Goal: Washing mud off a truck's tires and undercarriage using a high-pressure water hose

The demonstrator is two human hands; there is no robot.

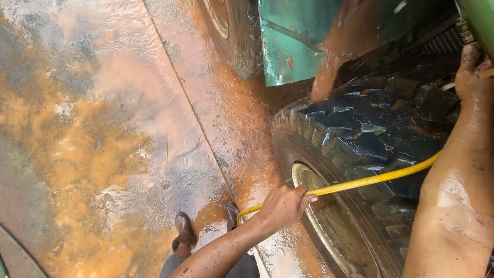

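Observation:
My left hand (285,206) is closed around a yellow hose (370,179) in front of a big black lugged tyre (370,134) with a muddy rim (329,226). The hose runs right and passes behind my right forearm. My right hand (471,72) reaches up over the tyre tread to the green vehicle body (293,41). Its fingers are curled around a metal nozzle fitting (466,32) that is mostly hidden. Muddy brown water (334,56) splashes off the green panel above the tyre.
The wet concrete floor (103,134) is streaked with orange mud. A second tyre (234,31) stands further along the vehicle. My two brown boots (185,231) stand on the wet floor beside the rim. A dark hose curve lies at the bottom left corner.

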